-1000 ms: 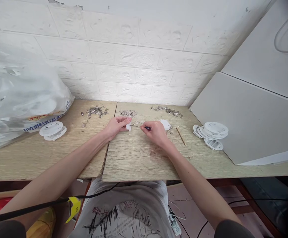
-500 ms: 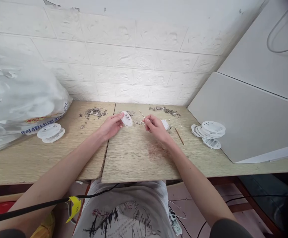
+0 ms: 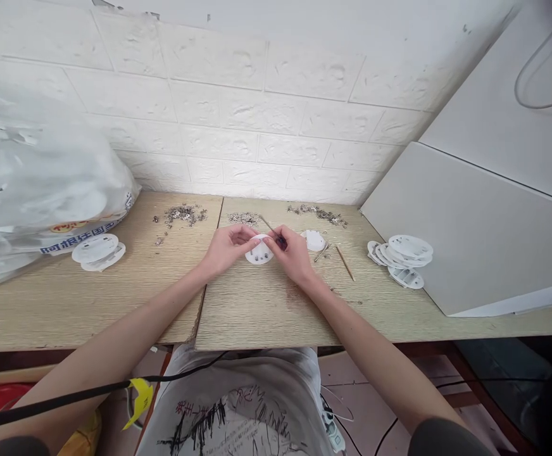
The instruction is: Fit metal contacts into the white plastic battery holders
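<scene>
A round white plastic disc (image 3: pixel 259 253) with small metal pieces on it is held between both hands above the middle of the table. My left hand (image 3: pixel 231 246) is closed on its left edge, thumb on top. On the disc's right edge lies the thumb of my right hand (image 3: pixel 291 249), which also has a thin stick (image 3: pixel 267 221) pointing up and left from its fingers. Just behind the hands is a pile of small silvery parts (image 3: pixel 244 218). Another white disc (image 3: pixel 314 240) lies right of my right hand, beside a few loose metal pieces (image 3: pixel 322 252).
Metal parts are heaped at the back left (image 3: pixel 185 215) and back right (image 3: pixel 321 214). A wooden stick (image 3: pixel 345 263) lies on the right. White discs are stacked at the right (image 3: pixel 409 248) and left (image 3: pixel 96 251), near a large plastic bag (image 3: pixel 52 171). A grey panel (image 3: pixel 485 234) stands right.
My left hand has moved right with the disc, which is now turned toward me. My right hand has come to the disc's edge, still with the thin stick.
</scene>
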The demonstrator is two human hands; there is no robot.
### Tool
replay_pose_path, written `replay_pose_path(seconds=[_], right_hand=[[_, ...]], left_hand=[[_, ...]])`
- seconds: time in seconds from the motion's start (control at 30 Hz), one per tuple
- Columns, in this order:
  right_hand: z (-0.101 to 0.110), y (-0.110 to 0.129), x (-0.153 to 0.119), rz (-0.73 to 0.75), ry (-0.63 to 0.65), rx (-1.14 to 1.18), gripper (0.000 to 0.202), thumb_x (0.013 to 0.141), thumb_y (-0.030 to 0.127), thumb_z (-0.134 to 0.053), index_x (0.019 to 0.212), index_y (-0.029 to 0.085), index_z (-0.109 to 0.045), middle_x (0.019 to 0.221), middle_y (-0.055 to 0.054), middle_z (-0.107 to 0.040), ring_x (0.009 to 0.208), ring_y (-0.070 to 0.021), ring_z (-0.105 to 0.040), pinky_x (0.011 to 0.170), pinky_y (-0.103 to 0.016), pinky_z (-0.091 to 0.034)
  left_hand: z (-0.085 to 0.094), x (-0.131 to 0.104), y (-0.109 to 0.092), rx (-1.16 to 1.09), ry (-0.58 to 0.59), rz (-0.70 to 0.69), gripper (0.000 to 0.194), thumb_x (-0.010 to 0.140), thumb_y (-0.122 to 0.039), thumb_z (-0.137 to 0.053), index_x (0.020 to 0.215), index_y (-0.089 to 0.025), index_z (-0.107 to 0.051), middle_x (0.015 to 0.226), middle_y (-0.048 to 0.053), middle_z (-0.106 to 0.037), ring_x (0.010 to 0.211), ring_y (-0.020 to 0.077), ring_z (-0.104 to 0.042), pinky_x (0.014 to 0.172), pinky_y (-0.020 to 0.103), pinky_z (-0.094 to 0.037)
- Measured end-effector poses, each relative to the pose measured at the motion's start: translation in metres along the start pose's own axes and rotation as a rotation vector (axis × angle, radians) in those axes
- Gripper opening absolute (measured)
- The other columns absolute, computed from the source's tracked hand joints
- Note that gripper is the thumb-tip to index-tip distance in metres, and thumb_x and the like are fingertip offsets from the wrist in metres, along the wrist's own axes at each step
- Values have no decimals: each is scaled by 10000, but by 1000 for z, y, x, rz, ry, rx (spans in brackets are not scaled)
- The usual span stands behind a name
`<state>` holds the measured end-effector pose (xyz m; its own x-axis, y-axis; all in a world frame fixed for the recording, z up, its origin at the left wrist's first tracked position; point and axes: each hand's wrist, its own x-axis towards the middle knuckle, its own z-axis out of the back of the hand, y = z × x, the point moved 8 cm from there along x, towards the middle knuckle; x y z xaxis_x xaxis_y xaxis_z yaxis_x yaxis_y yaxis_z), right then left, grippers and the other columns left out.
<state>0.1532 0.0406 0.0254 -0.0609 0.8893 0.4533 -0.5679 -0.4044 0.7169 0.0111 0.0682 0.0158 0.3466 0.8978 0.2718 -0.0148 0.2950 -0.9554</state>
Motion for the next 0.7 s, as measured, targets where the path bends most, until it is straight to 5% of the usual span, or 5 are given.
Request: replay_pose_path(seconds=[0.17,0.33,0.5,0.7], right_hand=[[0,23,-8,343,-64,-218,211,931,331,-481,806,191,-575,794,-71,-599,771,-173,-536,689,-289,-414],[-3,28,-12,455,-54,-275,223,941,302,-451,838,183,-609,837,-99,-615,815,-188,-546,704,-299,-428],[-5,24,-9,278,-18,-141,172,902,271,-476,936,194,-626,803,-61,-631,736,-159,-554,687,-281,-434],[-11,-6,1,-198,52,175,117,740,261,-600,782,159,-640,662,-12,-612,601,-128,-518,574,-250,-410]], left_hand=[[2,-7,-28,329,-23,-306,186,793,-366,-648,742,-188,-632,915,76,-618,890,186,-575,774,305,-485],[0,-10,-32,453,-15,-379,121,803,-288,-619,721,-201,-600,881,59,-583,863,184,-551,808,309,-441],[-1,-9,-32,437,-41,-350,74,771,-256,-630,813,-200,-655,888,58,-593,862,187,-550,756,292,-437],[1,0,-9,354,-40,-53,172,727,-284,-652,845,-181,-725,864,56,-669,772,182,-595,654,277,-435]])
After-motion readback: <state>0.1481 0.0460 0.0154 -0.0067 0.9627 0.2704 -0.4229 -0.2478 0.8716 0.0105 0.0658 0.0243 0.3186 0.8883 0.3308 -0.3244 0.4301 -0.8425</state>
